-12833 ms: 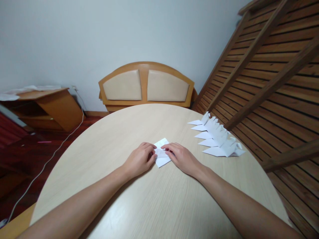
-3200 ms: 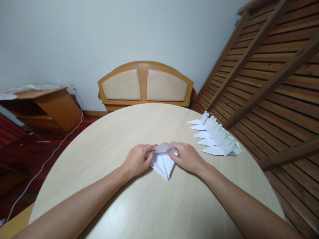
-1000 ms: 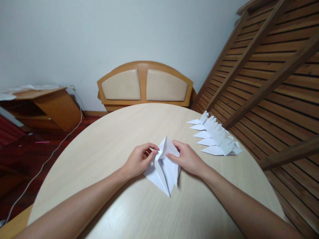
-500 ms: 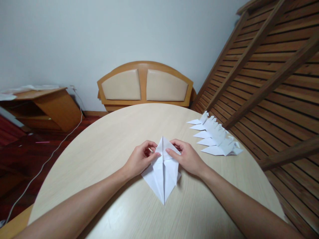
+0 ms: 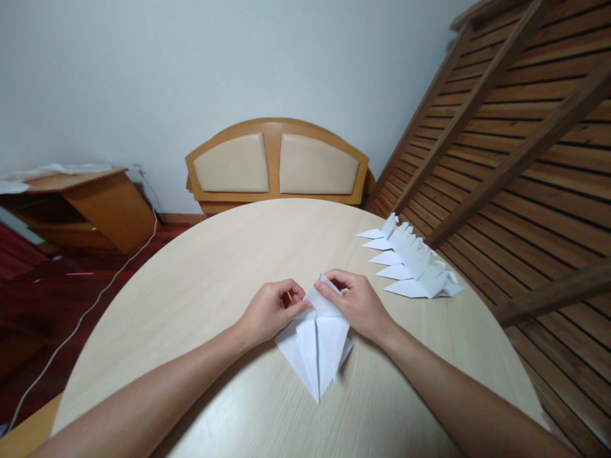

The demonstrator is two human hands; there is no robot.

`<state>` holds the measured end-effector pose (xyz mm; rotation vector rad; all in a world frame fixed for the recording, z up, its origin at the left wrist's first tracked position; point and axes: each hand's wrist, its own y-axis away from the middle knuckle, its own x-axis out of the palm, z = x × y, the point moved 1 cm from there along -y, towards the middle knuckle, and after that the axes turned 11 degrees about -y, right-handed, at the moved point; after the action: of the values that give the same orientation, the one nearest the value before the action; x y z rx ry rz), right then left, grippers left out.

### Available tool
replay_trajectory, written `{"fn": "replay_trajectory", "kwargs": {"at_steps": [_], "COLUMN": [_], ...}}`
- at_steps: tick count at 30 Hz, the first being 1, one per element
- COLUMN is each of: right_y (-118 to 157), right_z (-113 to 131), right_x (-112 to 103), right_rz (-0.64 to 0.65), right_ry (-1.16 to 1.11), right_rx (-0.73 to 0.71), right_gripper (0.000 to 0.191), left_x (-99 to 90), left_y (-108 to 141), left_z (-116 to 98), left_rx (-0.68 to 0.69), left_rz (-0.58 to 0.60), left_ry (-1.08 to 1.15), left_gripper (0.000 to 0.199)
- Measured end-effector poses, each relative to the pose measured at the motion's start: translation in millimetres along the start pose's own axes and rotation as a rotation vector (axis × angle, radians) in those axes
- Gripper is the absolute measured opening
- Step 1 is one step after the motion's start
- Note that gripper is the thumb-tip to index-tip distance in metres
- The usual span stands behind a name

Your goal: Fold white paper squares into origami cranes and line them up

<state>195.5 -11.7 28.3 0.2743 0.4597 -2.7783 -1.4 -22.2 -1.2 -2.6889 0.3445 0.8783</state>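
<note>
Between my hands is a sheet of white folded paper (image 5: 319, 346), kite-shaped, with a crease down its middle and a pointed end towards me. My left hand (image 5: 277, 310) pinches its upper left edge between thumb and fingers. At the upper right edge, my right hand (image 5: 358, 302) grips the paper, thumb on top and fingers behind it. Loose flaps stand out a little at the paper's right side. To the right, a row of several white paper birds (image 5: 413, 261) stands close together with pointed ends facing left.
The round pale wooden table (image 5: 214, 254) lies under my forearms. Beyond it stands a headboard (image 5: 277, 162) with cream panels. A slatted wooden frame (image 5: 525, 140) leans at the right. At the left are a wooden cabinet (image 5: 105, 207) and a white cable (image 5: 98, 296) on the dark floor.
The folded paper has shifted slightly towards me and to the right, its top tilting right. My left thumb has moved to near the centre crease, and my right thumb sits closer to the top tip.
</note>
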Motion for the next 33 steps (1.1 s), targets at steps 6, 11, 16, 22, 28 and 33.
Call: {"fn": "replay_trajectory", "kwargs": {"at_steps": [6,11,16,22,28,33], "right_y": [-1.0,-2.7,-2.1,-1.6,-2.6,-1.2], "right_z": [1.8,-5.4,-17.6,-10.4,-4.9,-6.2], "right_x": [-0.9,-6.4,-7.1,-9.3,-8.7,-3.1], "right_rz": [-0.036,-0.131,-0.066,-0.025,-0.051,-0.078], "right_ry": [0.020,0.099,0.129,0.322,0.462,0.451], "right_rx": [-0.014,0.012,0.099,0.080,0.027,-0.055], "right_gripper": [0.023,0.030,0.030,0.009,0.007,0.007], "left_x": [-0.3,-3.0,-1.7,-1.7,-3.8,-1.2], "left_y": [-0.5,-3.1,-3.6,1.1,2.6,0.8], "left_z": [-1.5,1.9,3.9,-4.0,-7.5,-0.4], "left_rx": [-0.019,-0.093,-0.085,-0.012,0.011,-0.039], "left_rz": [-0.011,-0.124,-0.119,-0.050,-0.046,-0.060], "left_ry": [0.005,0.033,0.080,-0.069,-0.155,-0.064], "left_gripper": [0.022,0.021,0.019,0.016,0.015,0.018]}}
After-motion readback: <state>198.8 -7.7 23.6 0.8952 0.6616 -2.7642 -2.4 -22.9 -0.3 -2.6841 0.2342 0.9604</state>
